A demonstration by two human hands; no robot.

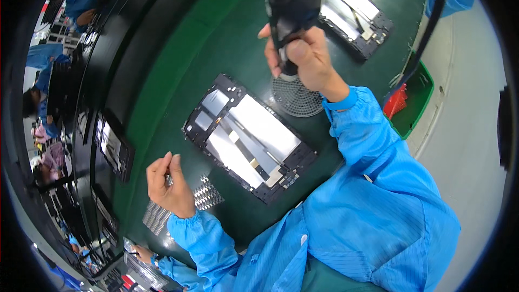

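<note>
My right hand [308,62] is wrapped around a black electric screwdriver [294,8], whose tip end points down over a round, perforated screw tray [297,97]. Between my hands, an opened tablet [251,140] lies on the green mat, its silver battery panels, ribbon cable and dark frame exposed. Left of the tablet, my left hand [172,186] is raised with thumb and fingers drawn together; anything pinched there is too small to make out. Below that hand is a sheet of small metal pieces [208,194], partly covered by the wrist.
A second opened tablet [354,11] lies at the far right, and another device [113,146] sits on the black line at left. A green bin [419,100] holding something red stands by my right arm. A dark cable [432,27] hangs at right. Another person's hand [143,254] shows at lower left.
</note>
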